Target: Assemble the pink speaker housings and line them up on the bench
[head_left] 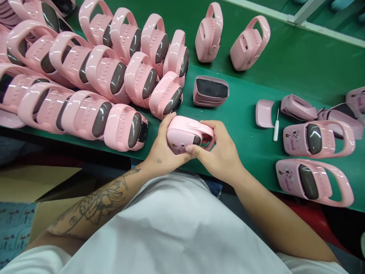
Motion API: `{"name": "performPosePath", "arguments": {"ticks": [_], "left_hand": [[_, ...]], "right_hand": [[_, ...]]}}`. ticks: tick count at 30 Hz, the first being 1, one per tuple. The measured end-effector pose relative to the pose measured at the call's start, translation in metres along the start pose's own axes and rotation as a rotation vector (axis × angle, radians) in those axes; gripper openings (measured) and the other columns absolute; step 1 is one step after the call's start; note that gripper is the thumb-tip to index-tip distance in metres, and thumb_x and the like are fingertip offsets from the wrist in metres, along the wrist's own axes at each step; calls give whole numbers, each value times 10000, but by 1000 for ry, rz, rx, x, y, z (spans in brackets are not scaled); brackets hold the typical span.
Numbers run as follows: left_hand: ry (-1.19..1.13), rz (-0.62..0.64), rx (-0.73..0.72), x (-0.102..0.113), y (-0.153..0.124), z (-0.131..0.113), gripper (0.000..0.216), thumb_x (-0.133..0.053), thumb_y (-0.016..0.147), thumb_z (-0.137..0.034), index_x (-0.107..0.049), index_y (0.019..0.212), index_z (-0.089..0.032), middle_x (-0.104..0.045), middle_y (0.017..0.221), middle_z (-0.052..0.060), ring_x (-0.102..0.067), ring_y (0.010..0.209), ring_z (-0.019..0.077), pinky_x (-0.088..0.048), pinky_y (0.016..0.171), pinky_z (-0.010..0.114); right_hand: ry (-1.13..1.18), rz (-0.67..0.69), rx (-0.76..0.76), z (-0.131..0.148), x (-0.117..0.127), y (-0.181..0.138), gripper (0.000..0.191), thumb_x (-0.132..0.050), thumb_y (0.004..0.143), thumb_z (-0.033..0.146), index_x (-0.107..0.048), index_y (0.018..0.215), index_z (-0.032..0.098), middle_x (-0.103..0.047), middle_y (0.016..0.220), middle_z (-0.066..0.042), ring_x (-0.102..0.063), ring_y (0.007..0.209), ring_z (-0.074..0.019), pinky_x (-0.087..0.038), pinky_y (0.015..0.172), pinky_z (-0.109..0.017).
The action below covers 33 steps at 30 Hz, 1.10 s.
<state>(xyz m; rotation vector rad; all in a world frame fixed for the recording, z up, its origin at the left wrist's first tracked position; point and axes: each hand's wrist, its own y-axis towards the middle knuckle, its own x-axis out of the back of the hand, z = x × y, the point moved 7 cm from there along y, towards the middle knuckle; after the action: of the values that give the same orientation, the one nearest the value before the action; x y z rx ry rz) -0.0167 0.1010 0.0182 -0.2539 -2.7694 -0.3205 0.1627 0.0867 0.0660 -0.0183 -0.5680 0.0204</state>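
A small pink device with a carrying handle [184, 125] is held between my two hands at the front of the green table. It lies tilted, its printed panel facing me and its handle to the right. My left hand [161, 154] is closed round its left end, thumb along the lower edge. Closed on the handle side is my right hand [224, 154], its thumb pressed on the printed panel near the dark window. The fingers beneath the device are hidden. Just beyond it stands a stack of curved pink panels [211, 99] with a black inner face on top.
Rows of similar pink devices [107, 72] fill the left side. Two devices [209, 38] stand upright at the back. To the right lie a loose panel [264, 114], a white-handled screwdriver [276, 130], more panels [298, 106] and two printed devices [296, 139]. The green table [242, 144] ends before my body.
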Motion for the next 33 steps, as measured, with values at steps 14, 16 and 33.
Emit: {"name": "performPosePath", "arguments": {"ticks": [14,16,33], "left_hand": [[56,-95,-30,-1,-10,-20,971,-925,769,-477,-432,1561,-207,-545,1549,164,-583,1414,348,-530,1179,469],[66,-119,-32,0,-11,-21,963,-918,773,-466,-428,1562,-210,-544,1548,161,-586,1408,345,-536,1170,471],[82,-17,-47,-1,-17,-30,939,-915,709,-332,-451,1520,-237,-604,1475,130,-648,1302,310,-567,1120,463]], "right_hand": [[52,-144,78,5,-13,-19,538,-775,793,322,-541,1273,263,-651,1219,-90,-664,1011,-279,-616,755,-423],[50,-145,115,6,-12,-20,533,-764,804,305,-540,1285,260,-642,1229,-94,-655,1044,-282,-614,772,-421],[22,-6,-111,0,1,-28,611,-905,723,444,-604,1231,287,-695,1222,-50,-688,1026,-267,-611,859,-430]]}}
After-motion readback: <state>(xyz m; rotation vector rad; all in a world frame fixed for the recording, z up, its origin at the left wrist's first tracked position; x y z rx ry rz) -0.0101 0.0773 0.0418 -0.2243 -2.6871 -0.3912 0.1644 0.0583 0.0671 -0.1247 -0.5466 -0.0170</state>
